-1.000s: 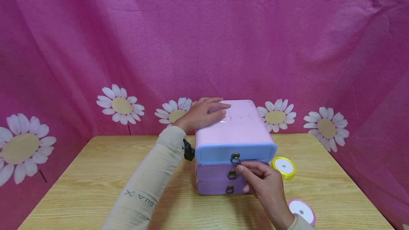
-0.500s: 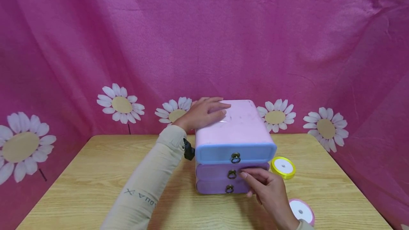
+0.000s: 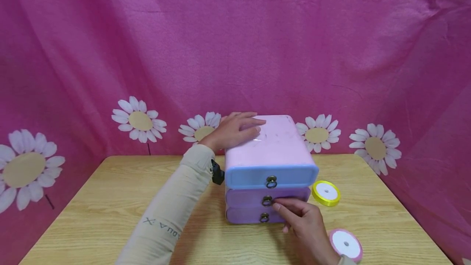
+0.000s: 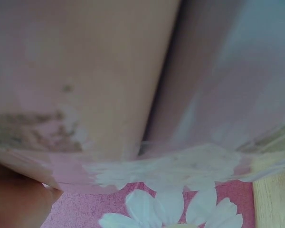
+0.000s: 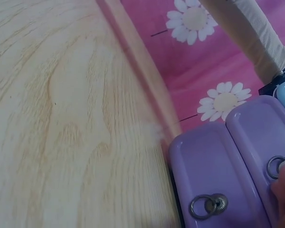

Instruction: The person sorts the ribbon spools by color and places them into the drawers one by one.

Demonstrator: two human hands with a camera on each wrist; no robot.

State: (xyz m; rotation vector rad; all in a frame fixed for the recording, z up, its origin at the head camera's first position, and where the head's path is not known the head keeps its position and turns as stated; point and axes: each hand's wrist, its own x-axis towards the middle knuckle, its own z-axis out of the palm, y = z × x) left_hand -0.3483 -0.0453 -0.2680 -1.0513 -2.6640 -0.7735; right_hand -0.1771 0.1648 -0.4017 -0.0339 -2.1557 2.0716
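With the fingers (image 3: 294,202) of the right hand (image 3: 307,224) bent, apparently pinching the middle ring handle (image 3: 267,200) at its right edge. With the left hand (image 3: 235,130), resting straight-fingered on top of the pink drawer box (image 3: 277,146), probably steadying it against a tug. Finding the drawer box standing upright on the wooden bench (image 3: 110,216), in front of the pink backdrop (image 3: 235,52). Judging progress by the fronts, apparently only beginning on the middle drawer (image 3: 244,198): counting the hold on its handle as made, but seeing no gap around the front, so reckoning any sliding out as not yet done. Also seeing the blue top drawer (image 3: 244,177) and the purple bottom drawer (image 3: 243,215) looking closed, and touching neither the top ring handle (image 3: 271,182) nor the bottom ring handle (image 3: 264,217). Seeing no contents, so not telling what may be lying inside. Handling neither the yellow-edged spool (image 3: 326,192), lying near the right side of the drawer box, nor the pink-edged spool (image 3: 346,244), lying just beside the right wrist. Getting only a blurred surface from the left wrist view.
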